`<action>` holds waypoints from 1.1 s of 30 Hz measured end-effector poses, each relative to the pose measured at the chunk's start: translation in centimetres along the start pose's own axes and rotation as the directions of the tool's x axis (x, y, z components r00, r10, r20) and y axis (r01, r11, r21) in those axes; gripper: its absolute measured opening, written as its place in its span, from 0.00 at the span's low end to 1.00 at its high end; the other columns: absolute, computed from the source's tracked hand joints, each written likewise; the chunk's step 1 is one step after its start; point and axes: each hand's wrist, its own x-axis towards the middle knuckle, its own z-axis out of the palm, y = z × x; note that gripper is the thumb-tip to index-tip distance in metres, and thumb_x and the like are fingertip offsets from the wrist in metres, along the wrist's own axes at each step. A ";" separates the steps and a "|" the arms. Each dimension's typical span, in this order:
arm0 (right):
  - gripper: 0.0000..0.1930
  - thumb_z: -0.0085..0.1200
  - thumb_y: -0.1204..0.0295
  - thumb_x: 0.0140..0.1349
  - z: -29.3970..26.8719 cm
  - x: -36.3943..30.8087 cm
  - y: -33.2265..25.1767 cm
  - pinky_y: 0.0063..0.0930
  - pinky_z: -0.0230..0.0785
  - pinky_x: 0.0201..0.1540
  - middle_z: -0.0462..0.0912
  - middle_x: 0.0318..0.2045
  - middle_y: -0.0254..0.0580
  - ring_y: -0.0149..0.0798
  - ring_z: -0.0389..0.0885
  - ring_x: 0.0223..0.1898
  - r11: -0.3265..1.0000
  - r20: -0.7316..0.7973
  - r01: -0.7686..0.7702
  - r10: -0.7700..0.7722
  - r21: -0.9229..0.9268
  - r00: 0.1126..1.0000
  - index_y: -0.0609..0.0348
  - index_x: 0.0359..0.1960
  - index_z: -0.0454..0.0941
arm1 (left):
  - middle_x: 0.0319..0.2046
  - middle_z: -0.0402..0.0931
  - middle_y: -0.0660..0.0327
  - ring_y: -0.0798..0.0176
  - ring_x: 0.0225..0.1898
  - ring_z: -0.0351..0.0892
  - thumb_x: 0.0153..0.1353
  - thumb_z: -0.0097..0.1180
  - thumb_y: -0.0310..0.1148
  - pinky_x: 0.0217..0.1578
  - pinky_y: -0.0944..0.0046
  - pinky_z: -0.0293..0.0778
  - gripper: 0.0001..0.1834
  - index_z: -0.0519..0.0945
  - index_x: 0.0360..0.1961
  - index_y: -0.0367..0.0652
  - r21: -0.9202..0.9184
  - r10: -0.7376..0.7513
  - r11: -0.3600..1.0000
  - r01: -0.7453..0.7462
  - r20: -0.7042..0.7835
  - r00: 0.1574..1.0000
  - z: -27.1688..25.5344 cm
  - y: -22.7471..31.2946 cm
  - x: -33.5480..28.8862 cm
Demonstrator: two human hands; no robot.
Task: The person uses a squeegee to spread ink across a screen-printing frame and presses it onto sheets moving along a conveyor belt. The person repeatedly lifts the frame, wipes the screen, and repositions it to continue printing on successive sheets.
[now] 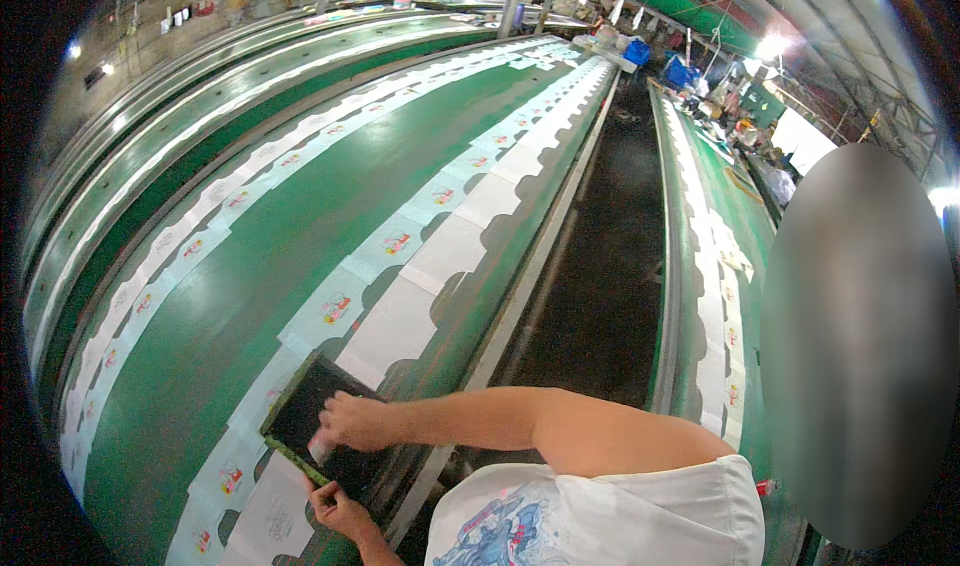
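A dark rectangular printing screen (300,406) with a green-stained frame lies over the row of fabric pieces on the long green table. Gripping the frame's near edge is my left hand (341,512), thumb and fingers closed on it. My right hand (352,422) reaches across into the screen, its fingers closed around a small pale squeegee (320,446), mostly hidden by the fingers. Just beyond the screen lie white cut fabric pieces (396,318) and light blue pieces (370,256) with colourful prints. Close to the frame's near side, a white piece (272,516) bears a faint grey print.
The long green table (230,296) carries another printed row along its far left side. A dark aisle (600,266) separates it from a second green table (690,366) with fabric pieces. A blurred upright shape (860,346) stands at the right. Clutter and blue bags (683,72) fill the back.
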 end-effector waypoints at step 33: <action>0.29 0.76 0.66 0.46 -3.7 -8.3 -6.9 0.48 0.71 0.66 0.83 0.55 0.49 0.52 0.81 0.61 0.995 0.128 -0.020 0.007 0.101 0.992 0.56 0.53 0.82 | 0.73 0.74 0.40 0.50 0.64 0.79 0.66 0.52 0.13 0.69 0.53 0.70 0.20 0.83 0.58 0.32 0.077 0.098 0.992 -0.103 0.059 0.993 -0.5 -3.8 0.4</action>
